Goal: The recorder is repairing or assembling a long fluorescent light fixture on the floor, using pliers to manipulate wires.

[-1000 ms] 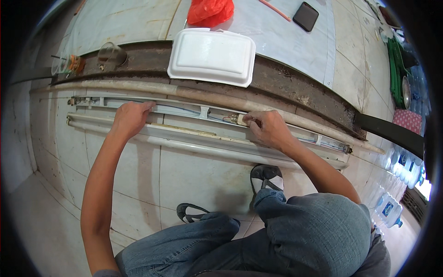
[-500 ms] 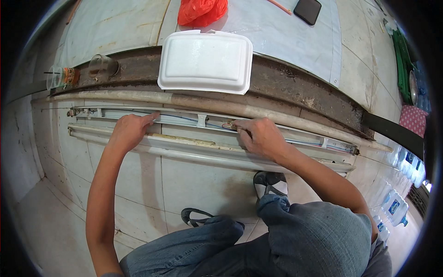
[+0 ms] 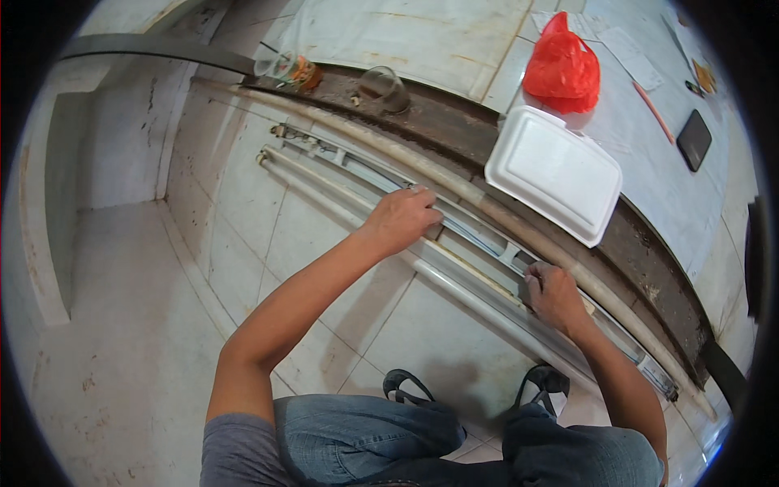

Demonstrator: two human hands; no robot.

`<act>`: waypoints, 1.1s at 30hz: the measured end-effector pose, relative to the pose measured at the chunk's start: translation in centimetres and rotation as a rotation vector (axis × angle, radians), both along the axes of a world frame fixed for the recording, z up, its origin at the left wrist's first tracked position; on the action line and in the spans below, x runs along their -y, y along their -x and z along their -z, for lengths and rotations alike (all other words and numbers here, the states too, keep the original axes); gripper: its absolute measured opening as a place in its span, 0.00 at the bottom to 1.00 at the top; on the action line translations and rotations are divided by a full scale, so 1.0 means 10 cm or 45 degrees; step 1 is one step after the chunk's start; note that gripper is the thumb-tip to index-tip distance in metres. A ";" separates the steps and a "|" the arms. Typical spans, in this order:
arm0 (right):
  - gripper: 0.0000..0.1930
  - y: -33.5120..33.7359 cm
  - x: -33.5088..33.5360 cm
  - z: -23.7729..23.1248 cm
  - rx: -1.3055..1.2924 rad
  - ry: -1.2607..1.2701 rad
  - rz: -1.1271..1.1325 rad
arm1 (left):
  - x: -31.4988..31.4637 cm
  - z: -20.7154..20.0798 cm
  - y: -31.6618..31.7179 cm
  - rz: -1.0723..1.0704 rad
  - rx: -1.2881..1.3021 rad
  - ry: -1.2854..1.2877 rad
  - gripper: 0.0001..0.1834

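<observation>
A long, narrow white fluorescent light fixture lies slantwise on the tiled floor, its channel facing up with thin blue wires along it. My left hand rests on the fixture with its fingers curled over the edge. Further right, my right hand is closed over the channel, just past a white cross-bracket. Whatever its fingertips pinch there is hidden. Nearer to me, a second strip with a long white tube runs alongside the fixture.
Beyond the fixture lie a cream pole and a rusty steel beam. A white foam box overhangs the beam. Two cups, one clear and one patterned, stand left; a red bag and black phone lie behind.
The view has swung left, so the fixture now slants down to the right. My left hand has gone from a pointing finger to curled fingers; my right stays at the channel by the bracket.
</observation>
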State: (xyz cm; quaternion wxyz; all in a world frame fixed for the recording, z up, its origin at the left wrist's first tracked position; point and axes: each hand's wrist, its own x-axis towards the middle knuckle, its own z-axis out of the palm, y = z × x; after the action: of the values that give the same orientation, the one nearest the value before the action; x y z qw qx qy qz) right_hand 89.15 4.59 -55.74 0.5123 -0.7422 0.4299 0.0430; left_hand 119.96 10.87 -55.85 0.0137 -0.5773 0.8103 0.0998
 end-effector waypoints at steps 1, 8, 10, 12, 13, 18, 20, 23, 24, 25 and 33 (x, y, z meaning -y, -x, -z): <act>0.12 -0.01 0.01 0.03 0.013 0.000 -0.011 | 0.00 0.01 0.00 -0.007 -0.026 0.039 0.03; 0.08 0.02 -0.03 0.10 0.076 0.175 -0.015 | 0.02 0.01 0.02 -0.030 0.024 -0.035 0.06; 0.07 0.04 -0.07 0.15 0.099 0.227 -0.035 | 0.02 0.00 0.04 -0.130 -0.032 -0.070 0.06; 0.07 0.05 -0.11 0.19 0.112 0.307 -0.011 | 0.03 -0.02 0.01 -0.108 -0.038 -0.123 0.05; 0.07 0.05 -0.13 0.19 0.113 0.308 -0.015 | 0.02 0.00 -0.01 -0.037 -0.016 -0.066 0.05; 0.06 0.18 -0.21 0.21 0.045 0.314 0.050 | 0.05 0.06 0.01 -0.001 -0.088 0.000 0.05; 0.07 0.31 -0.25 0.33 -0.041 0.370 0.065 | 0.13 0.18 0.08 0.083 -0.003 -0.019 0.04; 0.10 0.15 -0.28 0.29 0.004 0.279 0.012 | 0.09 0.08 0.00 -0.029 0.030 -0.228 0.06; 0.10 0.06 -0.34 0.27 0.033 0.250 0.039 | 0.01 -0.02 -0.10 -0.025 -0.130 -0.104 0.10; 0.10 0.01 -0.37 0.28 0.038 0.264 0.063 | 0.00 -0.11 -0.09 0.011 -0.021 -0.077 0.13; 0.11 0.22 -0.33 0.25 0.080 0.403 0.123 | 0.26 -0.09 0.22 0.021 -0.335 -0.336 0.06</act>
State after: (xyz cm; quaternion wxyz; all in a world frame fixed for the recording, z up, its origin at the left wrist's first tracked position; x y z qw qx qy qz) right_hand 86.93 7.92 -58.23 0.4037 -0.7930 0.4503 -0.0730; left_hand 117.73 8.24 -54.96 -0.0159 -0.5457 0.7898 0.2795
